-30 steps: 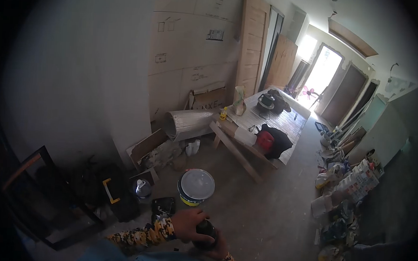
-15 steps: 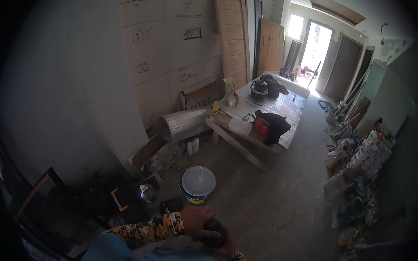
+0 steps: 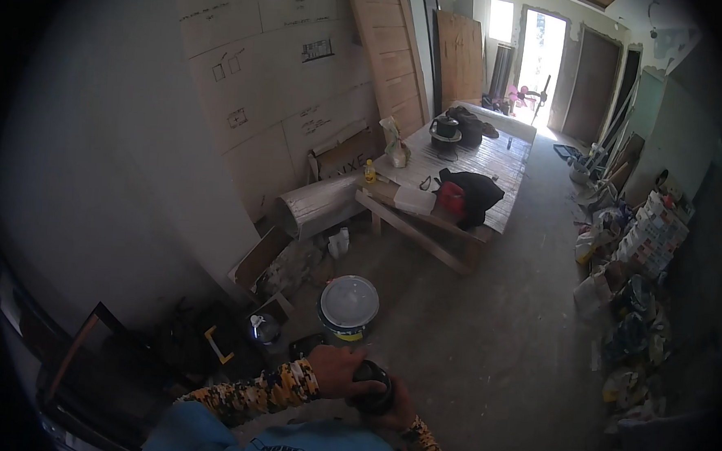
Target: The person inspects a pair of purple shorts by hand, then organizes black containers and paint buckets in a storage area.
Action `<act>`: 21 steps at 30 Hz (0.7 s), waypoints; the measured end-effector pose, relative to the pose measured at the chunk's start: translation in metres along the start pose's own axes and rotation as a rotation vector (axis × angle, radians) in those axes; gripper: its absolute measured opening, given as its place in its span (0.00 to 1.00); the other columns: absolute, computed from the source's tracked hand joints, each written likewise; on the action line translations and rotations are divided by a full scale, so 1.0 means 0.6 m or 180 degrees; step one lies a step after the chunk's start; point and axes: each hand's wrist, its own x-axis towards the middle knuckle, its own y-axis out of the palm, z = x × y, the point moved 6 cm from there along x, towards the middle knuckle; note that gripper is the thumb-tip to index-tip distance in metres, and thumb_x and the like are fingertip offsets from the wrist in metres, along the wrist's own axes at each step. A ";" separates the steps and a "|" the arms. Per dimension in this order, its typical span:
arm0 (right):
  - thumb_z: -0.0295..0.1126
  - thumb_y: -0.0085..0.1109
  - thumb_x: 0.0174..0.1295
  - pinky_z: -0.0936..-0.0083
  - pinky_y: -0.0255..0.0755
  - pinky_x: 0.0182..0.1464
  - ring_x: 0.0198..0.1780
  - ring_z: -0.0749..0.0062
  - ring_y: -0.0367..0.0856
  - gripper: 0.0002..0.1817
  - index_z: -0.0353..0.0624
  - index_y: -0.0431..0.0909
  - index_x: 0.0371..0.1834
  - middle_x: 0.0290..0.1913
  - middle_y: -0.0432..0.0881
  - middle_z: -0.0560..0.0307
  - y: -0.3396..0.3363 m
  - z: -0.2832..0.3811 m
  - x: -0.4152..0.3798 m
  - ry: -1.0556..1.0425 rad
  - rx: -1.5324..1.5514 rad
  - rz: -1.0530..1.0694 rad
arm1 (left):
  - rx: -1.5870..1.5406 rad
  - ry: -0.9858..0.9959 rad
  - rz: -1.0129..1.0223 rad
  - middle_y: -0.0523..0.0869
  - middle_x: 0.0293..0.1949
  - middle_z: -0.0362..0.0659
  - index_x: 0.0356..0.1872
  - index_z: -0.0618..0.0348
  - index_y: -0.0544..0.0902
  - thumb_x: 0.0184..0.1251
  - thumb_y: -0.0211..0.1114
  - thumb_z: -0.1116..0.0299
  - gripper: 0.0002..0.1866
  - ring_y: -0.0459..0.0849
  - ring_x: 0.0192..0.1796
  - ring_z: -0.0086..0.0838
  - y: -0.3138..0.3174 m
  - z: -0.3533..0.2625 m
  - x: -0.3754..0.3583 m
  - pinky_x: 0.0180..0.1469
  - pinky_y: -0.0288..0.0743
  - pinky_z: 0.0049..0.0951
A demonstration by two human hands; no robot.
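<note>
At the bottom centre, a dark round object (image 3: pixel 375 388), too dim to identify, is held between my two hands in front of my blue shirt. My left hand (image 3: pixel 335 373), its sleeve patterned in yellow and black, comes from the left side and wraps its fingers over the object's top and near side. My right hand (image 3: pixel 401 406) closes round the object's right side. Just beyond the hands stands a lidded bucket (image 3: pixel 350 302) on the floor.
A foil-covered table (image 3: pixel 494 169) bears a black bag (image 3: pixel 478 197) and a pot. A foil roll (image 3: pixel 317 207) lies left of it. Boxes and bags line the right wall. A toolbox with a yellow handle (image 3: pixel 219 345) sits lower left.
The view has tilted and shifted slightly, so the table and bucket appear a little higher. Both hands keep hold of the dark object, with the left fingers slightly shifted on it.
</note>
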 end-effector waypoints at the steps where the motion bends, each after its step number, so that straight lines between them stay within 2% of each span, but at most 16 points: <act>1: 0.39 0.81 0.36 0.63 0.74 0.57 0.57 0.59 0.79 0.49 0.37 0.61 0.61 0.55 0.76 0.45 -0.004 -0.002 0.000 0.0017 0.0022 -0.0024 | 0.0012 0.0004 0.0034 0.79 0.49 0.57 0.62 0.55 0.70 0.46 0.70 0.36 0.45 0.82 0.51 0.45 0.011 0.008 0.006 0.54 0.74 0.45; 3: 0.38 0.81 0.36 0.63 0.74 0.57 0.56 0.59 0.79 0.48 0.37 0.61 0.61 0.55 0.76 0.45 -0.013 0.010 -0.002 -0.0462 -0.0270 -0.0019 | 0.0448 0.1187 -0.0638 0.80 0.47 0.58 0.62 0.60 0.69 0.49 0.67 0.33 0.46 0.84 0.48 0.47 0.020 -0.003 0.013 0.52 0.76 0.44; 4: 0.38 0.81 0.36 0.63 0.74 0.57 0.56 0.59 0.79 0.48 0.37 0.61 0.61 0.55 0.76 0.45 -0.018 -0.020 -0.003 -0.0453 -0.0256 -0.0031 | 0.0453 0.1188 -0.0618 0.80 0.47 0.58 0.62 0.60 0.69 0.49 0.67 0.33 0.46 0.84 0.48 0.47 0.016 -0.006 0.011 0.52 0.76 0.44; 5: 0.38 0.81 0.35 0.63 0.75 0.57 0.55 0.59 0.79 0.47 0.37 0.63 0.60 0.54 0.77 0.45 -0.021 -0.066 -0.003 -0.0443 -0.0138 -0.0026 | 0.0874 0.1711 -0.1405 0.80 0.46 0.57 0.61 0.61 0.70 0.51 0.67 0.34 0.45 0.84 0.47 0.47 -0.014 -0.029 -0.008 0.51 0.77 0.43; 6: 0.39 0.80 0.35 0.63 0.75 0.56 0.54 0.59 0.80 0.47 0.38 0.64 0.59 0.53 0.78 0.45 -0.016 -0.063 0.002 -0.0437 -0.0012 -0.0021 | 0.1301 0.2225 -0.2191 0.81 0.44 0.56 0.60 0.62 0.70 0.52 0.66 0.35 0.44 0.84 0.45 0.47 -0.037 -0.051 -0.034 0.50 0.77 0.43; 7: 0.39 0.80 0.35 0.63 0.75 0.56 0.54 0.59 0.80 0.47 0.38 0.64 0.59 0.53 0.78 0.45 -0.017 -0.058 0.000 -0.0439 0.0020 -0.0033 | 0.1318 0.2222 -0.2160 0.81 0.44 0.56 0.60 0.62 0.70 0.52 0.66 0.35 0.44 0.84 0.45 0.47 -0.043 -0.058 -0.035 0.50 0.77 0.43; 9: 0.41 0.81 0.33 0.62 0.75 0.55 0.53 0.59 0.81 0.47 0.39 0.65 0.58 0.51 0.78 0.46 -0.026 -0.039 -0.005 -0.0125 -0.0843 -0.0202 | 0.0240 0.1072 -0.0674 0.78 0.51 0.57 0.62 0.60 0.68 0.51 0.69 0.39 0.45 0.80 0.53 0.49 -0.029 -0.039 0.002 0.54 0.75 0.44; 10: 0.41 0.81 0.33 0.62 0.75 0.55 0.53 0.59 0.81 0.47 0.39 0.65 0.58 0.51 0.78 0.46 -0.028 -0.029 -0.007 -0.0126 -0.0810 -0.0234 | 0.0272 0.1076 -0.0641 0.78 0.51 0.57 0.62 0.60 0.68 0.51 0.69 0.39 0.45 0.80 0.53 0.49 -0.030 -0.049 0.010 0.54 0.75 0.44; 12: 0.42 0.81 0.32 0.62 0.75 0.55 0.53 0.58 0.81 0.48 0.39 0.65 0.59 0.51 0.78 0.46 -0.032 -0.017 -0.009 -0.0256 -0.0774 -0.0397 | 0.0110 0.0232 0.0256 0.77 0.53 0.58 0.65 0.60 0.65 0.46 0.72 0.38 0.50 0.79 0.55 0.50 -0.007 -0.034 0.037 0.55 0.74 0.44; 13: 0.42 0.81 0.32 0.62 0.75 0.55 0.53 0.58 0.81 0.48 0.39 0.65 0.59 0.51 0.78 0.46 -0.032 -0.020 -0.008 -0.0266 -0.0747 -0.0430 | 0.0150 0.0233 0.0274 0.77 0.53 0.58 0.65 0.60 0.65 0.46 0.72 0.38 0.50 0.79 0.55 0.50 0.002 -0.018 0.048 0.55 0.74 0.44; 15: 0.41 0.81 0.33 0.62 0.76 0.54 0.53 0.58 0.81 0.48 0.39 0.65 0.59 0.50 0.78 0.46 -0.034 -0.026 -0.008 -0.0402 -0.0707 -0.0506 | 0.0372 0.2379 -0.0744 0.78 0.50 0.59 0.64 0.62 0.66 0.47 0.69 0.33 0.50 0.83 0.49 0.52 -0.006 -0.050 0.033 0.50 0.77 0.43; 16: 0.41 0.81 0.33 0.62 0.76 0.54 0.53 0.58 0.81 0.48 0.39 0.65 0.59 0.50 0.78 0.46 -0.031 -0.033 -0.007 -0.0381 -0.0703 -0.0525 | 0.0363 0.2392 -0.0719 0.78 0.50 0.59 0.64 0.62 0.66 0.47 0.69 0.33 0.50 0.83 0.49 0.52 -0.005 -0.051 0.030 0.50 0.77 0.43; 18: 0.41 0.81 0.33 0.63 0.76 0.53 0.53 0.58 0.81 0.47 0.39 0.65 0.59 0.50 0.78 0.46 -0.028 -0.045 -0.006 -0.0377 -0.0381 -0.0633 | 0.0744 0.2298 -0.1644 0.79 0.49 0.58 0.63 0.62 0.67 0.49 0.69 0.35 0.48 0.83 0.48 0.50 -0.038 -0.062 0.007 0.50 0.78 0.42; 19: 0.41 0.81 0.33 0.63 0.76 0.53 0.53 0.58 0.81 0.47 0.39 0.65 0.59 0.50 0.78 0.46 -0.026 -0.041 -0.007 -0.0356 -0.0389 -0.0634 | 0.0721 0.2304 -0.1639 0.79 0.49 0.58 0.63 0.62 0.67 0.49 0.69 0.35 0.48 0.83 0.48 0.50 -0.049 -0.071 0.002 0.50 0.78 0.42; 21: 0.41 0.81 0.34 0.63 0.76 0.53 0.53 0.57 0.81 0.47 0.38 0.65 0.58 0.51 0.78 0.45 -0.022 -0.031 -0.010 -0.0261 -0.0318 -0.0549 | 0.0174 0.0600 -0.0152 0.74 0.57 0.58 0.66 0.62 0.63 0.48 0.71 0.37 0.50 0.79 0.57 0.49 -0.032 -0.033 0.032 0.55 0.75 0.42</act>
